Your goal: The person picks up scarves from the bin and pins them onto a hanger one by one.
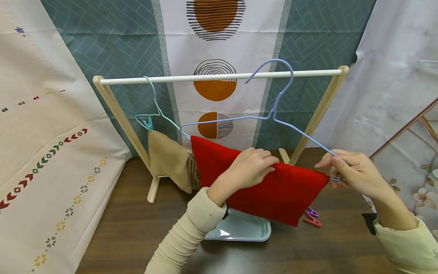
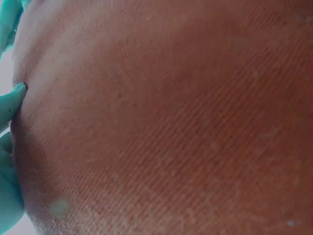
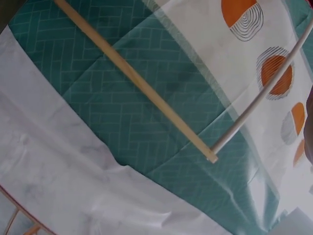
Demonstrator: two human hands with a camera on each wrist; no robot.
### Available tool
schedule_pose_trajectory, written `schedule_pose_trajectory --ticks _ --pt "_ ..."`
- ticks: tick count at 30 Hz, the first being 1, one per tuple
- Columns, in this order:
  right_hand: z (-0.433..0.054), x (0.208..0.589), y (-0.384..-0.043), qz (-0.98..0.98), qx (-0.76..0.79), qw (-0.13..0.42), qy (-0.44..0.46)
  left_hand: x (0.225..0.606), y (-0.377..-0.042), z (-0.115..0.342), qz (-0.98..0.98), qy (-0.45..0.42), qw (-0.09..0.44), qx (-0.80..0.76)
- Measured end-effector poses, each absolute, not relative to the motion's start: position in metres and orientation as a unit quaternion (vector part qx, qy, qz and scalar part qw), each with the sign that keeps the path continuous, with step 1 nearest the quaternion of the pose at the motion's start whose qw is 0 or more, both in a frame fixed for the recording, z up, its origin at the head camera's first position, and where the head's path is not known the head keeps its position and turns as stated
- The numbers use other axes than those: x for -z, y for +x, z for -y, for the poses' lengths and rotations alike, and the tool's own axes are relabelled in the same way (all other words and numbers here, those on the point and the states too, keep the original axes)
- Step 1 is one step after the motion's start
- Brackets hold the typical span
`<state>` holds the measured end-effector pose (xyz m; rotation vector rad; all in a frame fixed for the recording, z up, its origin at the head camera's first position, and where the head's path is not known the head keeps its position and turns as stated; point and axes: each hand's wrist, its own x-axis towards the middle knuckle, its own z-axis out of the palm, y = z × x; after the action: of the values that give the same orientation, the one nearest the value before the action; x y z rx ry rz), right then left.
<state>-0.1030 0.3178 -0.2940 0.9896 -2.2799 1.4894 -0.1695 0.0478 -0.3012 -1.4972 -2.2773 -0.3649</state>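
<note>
A red cloth [image 1: 273, 190] hangs folded over the lower bar of a periwinkle-blue hanger [image 1: 243, 118]. My left hand [image 1: 251, 167] grips the cloth at its top fold, near the middle. In the left wrist view the cloth [image 2: 161, 122] fills nearly everything, and parts of fingers [image 2: 11, 105] show at the left edge. With thumb and fingers, my right hand [image 1: 357, 173] holds the hanger's right corner, just beyond the cloth's edge. The hanger's hook rises in front of the white rod [image 1: 219, 78]; whether they touch, I cannot tell.
On the rack's left, a mint hanger [image 1: 154, 95] carries a tan cloth [image 1: 167, 156] clipped with a teal clothespin [image 1: 148, 124]. Below the red cloth sits a pale blue tray [image 1: 239, 239]. Purple [image 1: 312, 212] and red [image 1: 313, 220] clothespins lie on the brown surface. A wooden post [image 3: 137, 81] supports the rod.
</note>
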Motion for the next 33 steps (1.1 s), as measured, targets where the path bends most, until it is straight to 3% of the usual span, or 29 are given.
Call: schedule_pose_trajectory --ticks 6,17,20,28,33 --pt "-0.313 0.294 -0.105 0.770 -0.512 0.130 0.358 0.295 -0.166 -0.050 0.819 -0.535 0.170 0.122" --pt "-0.312 0.298 -0.108 0.770 -0.500 0.147 0.368 0.302 -0.165 -0.056 0.823 -0.516 0.202 0.125" --pt "-0.314 0.297 -0.109 0.780 -0.487 0.159 0.358 0.304 -0.167 -0.049 0.809 -0.509 0.242 0.169" --pt "-0.326 0.288 -0.108 0.774 -0.522 0.137 0.330 0.317 -0.179 0.002 0.711 -0.431 0.441 0.336" --pt "-0.337 0.283 -0.112 0.728 -0.567 0.123 0.365 0.332 -0.187 0.037 0.697 -0.344 0.464 0.424"
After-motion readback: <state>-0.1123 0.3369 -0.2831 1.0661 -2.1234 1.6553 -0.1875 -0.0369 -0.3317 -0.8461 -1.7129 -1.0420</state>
